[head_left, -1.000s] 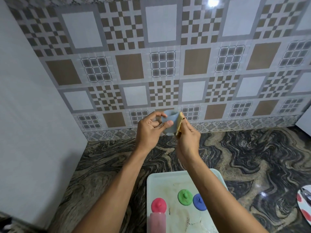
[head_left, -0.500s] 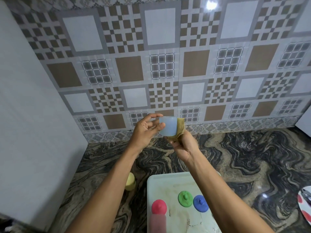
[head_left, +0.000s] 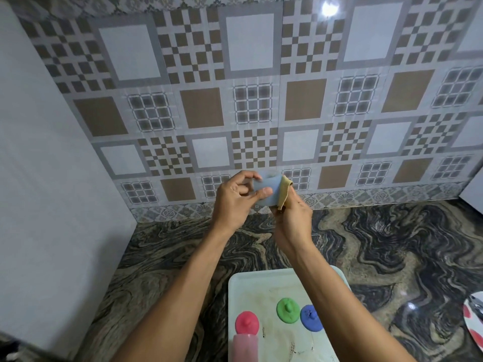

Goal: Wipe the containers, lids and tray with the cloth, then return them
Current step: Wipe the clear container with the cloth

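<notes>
Fingers (head_left: 247, 175) of the L hand (head_left: 234, 205) are curled round a small pale-blue translucent plastic container (head_left: 269, 182), thumb across its near side and index over the top. On my feed that reads as a firm hold. The R hand (head_left: 292, 222) pinches a folded tan-yellow cloth (head_left: 284, 190) and presses it against the container's right side. Its fingertips sit behind the cloth, so I can't see them.

Both hands are raised in front of the brown-and-grey patterned tile wall (head_left: 251, 100). The container is well clear of the dark swirled marble countertop (head_left: 392, 246).

Lower in my view, a pale rectangular plastic tray (head_left: 251, 288) lies on the counter, w/ brownish marks on it. On the tray:
- a round pink lid w/ knob (head_left: 247, 322), on the left
- a round green lid (head_left: 288, 309) and a round blue lid (head_left: 311, 318) just beside each other; can't tell if they touch

A pink translucent container (head_left: 245, 347) shows at the bottom edge, right below the pink lid. It is too blurred to say if it's upright or lying.

The R forearm crosses over the tray's right part. At the far right edge is part of a white plate w/ red spots (head_left: 474, 322). A plain white panel (head_left: 39, 178) fills the left side.
</notes>
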